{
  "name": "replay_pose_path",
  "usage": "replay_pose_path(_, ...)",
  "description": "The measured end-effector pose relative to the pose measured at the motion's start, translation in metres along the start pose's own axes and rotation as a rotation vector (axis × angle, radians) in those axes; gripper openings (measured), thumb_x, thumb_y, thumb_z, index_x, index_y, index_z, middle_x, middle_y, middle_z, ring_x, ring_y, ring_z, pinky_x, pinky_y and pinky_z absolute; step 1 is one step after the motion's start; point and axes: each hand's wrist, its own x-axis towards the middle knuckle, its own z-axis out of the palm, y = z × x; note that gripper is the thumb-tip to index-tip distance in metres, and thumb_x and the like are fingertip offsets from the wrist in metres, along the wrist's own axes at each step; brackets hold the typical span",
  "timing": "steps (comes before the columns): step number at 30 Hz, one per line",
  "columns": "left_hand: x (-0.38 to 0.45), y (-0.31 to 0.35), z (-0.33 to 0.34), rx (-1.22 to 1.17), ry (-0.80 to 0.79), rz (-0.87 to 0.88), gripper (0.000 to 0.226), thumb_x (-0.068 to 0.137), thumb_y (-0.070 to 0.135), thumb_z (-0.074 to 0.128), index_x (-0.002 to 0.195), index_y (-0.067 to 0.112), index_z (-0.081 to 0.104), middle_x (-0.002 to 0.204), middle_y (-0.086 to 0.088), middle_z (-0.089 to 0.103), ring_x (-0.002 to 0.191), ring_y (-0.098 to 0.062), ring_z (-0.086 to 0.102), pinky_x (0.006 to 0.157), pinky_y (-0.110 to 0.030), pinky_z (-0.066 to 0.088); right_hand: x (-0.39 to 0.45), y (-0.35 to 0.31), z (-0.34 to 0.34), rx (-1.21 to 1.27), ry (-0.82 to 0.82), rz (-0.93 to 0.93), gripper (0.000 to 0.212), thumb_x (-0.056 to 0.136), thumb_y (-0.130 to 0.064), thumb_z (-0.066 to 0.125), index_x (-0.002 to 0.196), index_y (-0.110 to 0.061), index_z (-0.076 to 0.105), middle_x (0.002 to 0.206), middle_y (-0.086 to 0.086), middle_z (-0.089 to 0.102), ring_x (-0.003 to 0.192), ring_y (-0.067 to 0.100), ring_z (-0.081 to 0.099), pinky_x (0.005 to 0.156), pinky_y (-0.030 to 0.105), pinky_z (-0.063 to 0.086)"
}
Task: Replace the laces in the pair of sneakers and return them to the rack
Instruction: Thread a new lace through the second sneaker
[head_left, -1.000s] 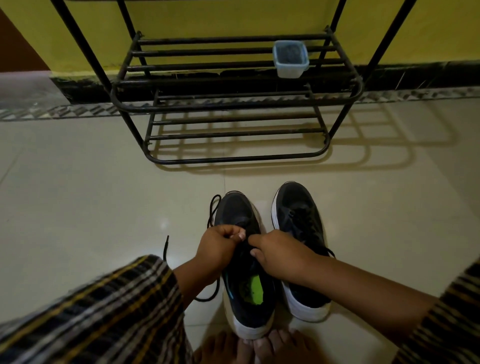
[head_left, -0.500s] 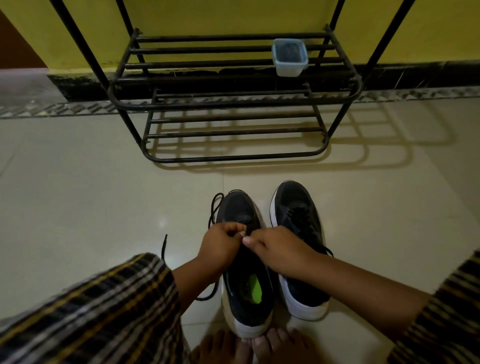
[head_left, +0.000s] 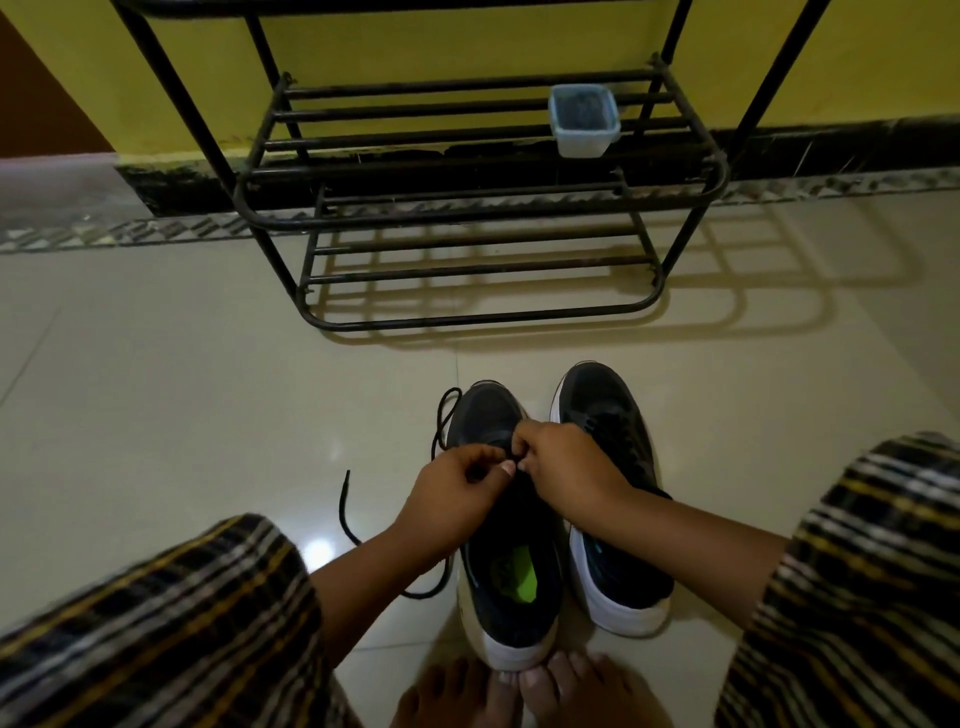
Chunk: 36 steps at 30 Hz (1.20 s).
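In the head view, two dark sneakers with white soles are seen side by side on a pale tiled floor, toes pointing away towards a black metal rack (head_left: 478, 208) that stands against a yellow wall. The left sneaker (head_left: 506, 582) is worked on by both hands, which meet over its lacing area. The left hand (head_left: 460, 493) is curled, with thumb and fingers pinched together on the black lace (head_left: 345, 512); the right hand (head_left: 563, 462) is also curled, its fingertips pinched at the same spot, though what exactly is held between them cannot be made out. The lace is looped beside the toe of the left sneaker and trails across the floor under the left forearm. The right sneaker (head_left: 615, 499) is already laced and sits untouched just beside. Bare toes (head_left: 524, 686) are pressed against the left sneaker's heel. A small lidded plastic container (head_left: 583, 120) is set on the rack's upper shelf. Plaid-clothed knees (head_left: 156, 634) frame the lower corners.
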Motion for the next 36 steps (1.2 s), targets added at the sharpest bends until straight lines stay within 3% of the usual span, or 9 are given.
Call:
replay_pose_path(4,-0.014,0.0,-0.001,0.311,0.073,0.141,0.032,0.085,0.038,0.064,0.115,0.027,0.061,0.098,0.017,0.053,0.085,0.003,0.052,0.071,-0.002,0.038,0.003,-0.001,-0.003,-0.024,-0.009,0.009,0.009,0.09,-0.013,0.055,0.081,-0.016,0.055,0.085,0.007,0.06,0.079,0.024,0.058,0.07,0.036,0.05)
replay_pose_path(9,-0.023,-0.01,-0.005,0.297,0.144,0.057,0.045,0.076,0.038,0.074,0.115,0.024,0.057,0.109,0.007,0.049,0.085,-0.004,0.055,0.067,-0.006,0.04,0.003,-0.012,-0.009,-0.119,0.003,-0.005,0.011,0.09,-0.007,0.045,0.083,-0.016,0.044,0.1,0.01,0.054,0.088,0.03,0.056,0.072,0.037,0.047)
replay_pose_path(16,-0.03,-0.02,-0.009,0.3,0.126,-0.021,0.037,0.076,0.039,0.075,0.105,0.023,0.058,0.095,0.006,0.059,0.083,-0.009,0.059,0.07,-0.022,0.049,-0.002,-0.037,-0.051,0.191,0.357,-0.087,0.014,0.096,-0.012,0.038,0.083,-0.011,0.045,0.082,0.002,0.048,0.07,0.015,0.046,0.06,0.026,0.035)
replay_pose_path(19,-0.031,-0.023,-0.009,0.312,0.113,-0.015,0.041,0.076,0.04,0.074,0.108,0.022,0.058,0.099,0.006,0.058,0.085,-0.009,0.059,0.073,-0.024,0.049,-0.006,-0.065,-0.077,0.507,0.46,-0.18,0.015,0.097,-0.011,0.037,0.085,-0.011,0.047,0.078,0.004,0.053,0.071,0.012,0.057,0.06,0.024,0.043)
replay_pose_path(22,-0.03,-0.025,-0.008,0.32,0.111,0.007,0.043,0.076,0.04,0.074,0.111,0.021,0.056,0.106,0.005,0.054,0.088,-0.01,0.056,0.073,-0.019,0.047,-0.006,-0.075,-0.088,0.992,0.423,-0.14,0.019,0.1,-0.013,0.034,0.083,-0.016,0.043,0.077,0.007,0.052,0.063,0.02,0.063,0.053,0.032,0.05)
replay_pose_path(25,-0.034,-0.025,-0.006,0.366,0.108,0.045,0.043,0.081,0.041,0.068,0.117,0.022,0.051,0.116,0.006,0.045,0.092,-0.01,0.053,0.074,-0.016,0.044,-0.004,-0.06,-0.075,0.566,0.383,0.001,0.014,0.099,-0.019,0.038,0.087,-0.014,0.044,0.077,0.007,0.054,0.058,0.019,0.052,0.05,0.03,0.041)
replay_pose_path(30,-0.039,-0.029,-0.002,0.41,0.106,0.111,0.048,0.085,0.041,0.063,0.126,0.025,0.044,0.125,0.006,0.042,0.097,-0.01,0.052,0.077,-0.02,0.045,-0.004,-0.03,-0.044,-0.105,-0.137,0.275,0.011,0.092,-0.019,0.045,0.095,-0.009,0.046,0.092,0.008,0.056,0.086,0.028,0.058,0.071,0.035,0.048)
replay_pose_path(33,-0.039,-0.032,0.0,0.401,0.095,0.113,0.055,0.086,0.041,0.061,0.133,0.025,0.038,0.131,0.006,0.041,0.104,-0.011,0.052,0.083,-0.021,0.047,-0.002,-0.025,-0.039,-0.024,-0.295,0.27,0.011,0.088,-0.012,0.045,0.08,-0.008,0.053,0.083,0.005,0.067,0.072,0.014,0.057,0.067,0.028,0.046)
replay_pose_path(36,-0.039,-0.035,0.001,0.394,0.084,0.11,0.057,0.086,0.04,0.06,0.136,0.025,0.036,0.135,0.005,0.038,0.11,-0.015,0.052,0.09,-0.031,0.05,-0.003,-0.033,-0.049,0.291,-0.16,0.231,0.011,0.089,-0.008,0.042,0.083,-0.01,0.051,0.076,0.006,0.073,0.043,-0.003,0.049,0.052,0.022,0.033)
